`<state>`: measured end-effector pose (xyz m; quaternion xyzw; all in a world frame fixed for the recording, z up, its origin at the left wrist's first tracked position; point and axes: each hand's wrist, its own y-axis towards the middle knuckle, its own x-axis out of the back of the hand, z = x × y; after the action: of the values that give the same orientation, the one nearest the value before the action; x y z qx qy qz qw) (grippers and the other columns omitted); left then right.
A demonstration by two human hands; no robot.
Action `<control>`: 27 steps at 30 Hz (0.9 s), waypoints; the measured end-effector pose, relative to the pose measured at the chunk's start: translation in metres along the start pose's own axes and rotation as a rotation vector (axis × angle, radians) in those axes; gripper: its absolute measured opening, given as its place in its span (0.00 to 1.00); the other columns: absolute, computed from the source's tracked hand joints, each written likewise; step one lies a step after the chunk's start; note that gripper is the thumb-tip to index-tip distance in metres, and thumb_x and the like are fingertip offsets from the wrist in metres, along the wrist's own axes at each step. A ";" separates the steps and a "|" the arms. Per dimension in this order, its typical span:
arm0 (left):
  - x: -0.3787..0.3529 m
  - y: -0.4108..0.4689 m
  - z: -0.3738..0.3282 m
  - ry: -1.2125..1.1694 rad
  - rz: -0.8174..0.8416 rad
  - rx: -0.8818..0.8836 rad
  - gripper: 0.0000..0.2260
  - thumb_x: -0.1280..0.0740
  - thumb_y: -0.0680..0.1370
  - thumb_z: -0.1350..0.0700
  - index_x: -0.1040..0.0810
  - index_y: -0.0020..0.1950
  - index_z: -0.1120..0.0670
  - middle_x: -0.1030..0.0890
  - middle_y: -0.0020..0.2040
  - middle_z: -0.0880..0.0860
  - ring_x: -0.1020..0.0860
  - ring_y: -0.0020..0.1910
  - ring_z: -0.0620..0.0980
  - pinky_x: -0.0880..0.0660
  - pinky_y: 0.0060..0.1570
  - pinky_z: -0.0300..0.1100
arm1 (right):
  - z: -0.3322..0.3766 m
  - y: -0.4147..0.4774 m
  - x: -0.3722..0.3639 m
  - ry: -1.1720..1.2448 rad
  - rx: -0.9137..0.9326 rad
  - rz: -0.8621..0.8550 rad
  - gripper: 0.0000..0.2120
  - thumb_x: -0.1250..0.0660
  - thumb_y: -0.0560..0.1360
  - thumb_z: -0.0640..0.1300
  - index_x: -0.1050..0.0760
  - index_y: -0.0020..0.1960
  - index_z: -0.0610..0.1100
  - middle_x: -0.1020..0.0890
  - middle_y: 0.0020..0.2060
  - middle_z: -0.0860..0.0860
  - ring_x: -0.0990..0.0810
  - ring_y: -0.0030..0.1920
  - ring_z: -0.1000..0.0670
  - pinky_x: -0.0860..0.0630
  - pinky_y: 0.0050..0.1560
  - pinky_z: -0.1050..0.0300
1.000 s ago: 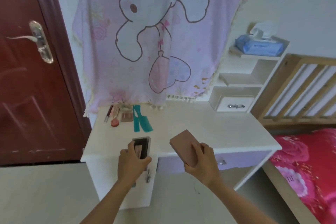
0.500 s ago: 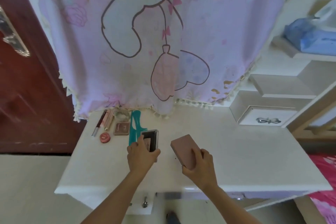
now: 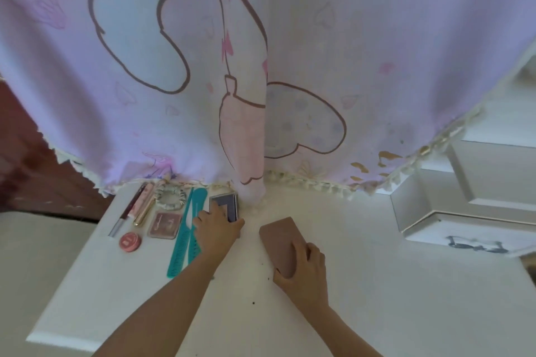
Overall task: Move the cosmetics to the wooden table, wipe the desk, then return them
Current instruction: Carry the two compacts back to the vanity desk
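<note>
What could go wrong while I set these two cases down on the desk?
The left hand holds the dark compact in a tight spot between the teal combs and a fold of the hanging cloth; it may nudge a comb or snag the fringe. The right hand grips only the near end of the pink case, so it could slip or tilt.

Lilac cartoon-print cloth (image 3: 319, 66) with fringed hem hangs across the back. Dark red door (image 3: 20, 159) far left, pale floor (image 3: 37, 255) below. White drawer unit (image 3: 478, 206) right.
</note>
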<state>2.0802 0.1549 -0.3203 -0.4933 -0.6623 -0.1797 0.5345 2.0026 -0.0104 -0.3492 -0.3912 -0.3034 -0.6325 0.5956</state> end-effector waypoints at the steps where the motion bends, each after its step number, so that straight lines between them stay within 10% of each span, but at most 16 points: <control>1: -0.001 0.004 -0.001 0.015 -0.004 -0.002 0.28 0.33 0.71 0.46 0.38 0.65 0.59 0.30 0.58 0.62 0.32 0.59 0.61 0.31 0.56 0.51 | 0.002 0.004 0.000 -0.013 0.002 -0.002 0.32 0.43 0.56 0.61 0.33 0.55 0.46 0.22 0.43 0.42 0.21 0.37 0.41 0.22 0.32 0.54; 23: 0.003 0.033 0.008 0.069 0.026 -0.134 0.27 0.35 0.72 0.43 0.36 0.63 0.58 0.31 0.59 0.61 0.33 0.58 0.59 0.32 0.55 0.47 | 0.074 0.035 -0.043 -0.130 -0.110 0.037 0.39 0.20 0.41 0.54 0.26 0.47 0.40 0.22 0.40 0.38 0.22 0.33 0.39 0.24 0.27 0.52; 27: 0.004 0.026 0.020 0.110 0.011 -0.183 0.27 0.39 0.74 0.40 0.36 0.63 0.57 0.31 0.58 0.59 0.32 0.57 0.58 0.31 0.55 0.47 | 0.081 0.031 -0.041 -0.051 -0.176 0.062 0.37 0.25 0.62 0.54 0.33 0.64 0.39 0.32 0.61 0.34 0.29 0.57 0.34 0.27 0.53 0.44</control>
<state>2.0915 0.1835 -0.3318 -0.5330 -0.6101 -0.2636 0.5237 2.0432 0.0760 -0.3454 -0.4673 -0.2496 -0.6279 0.5701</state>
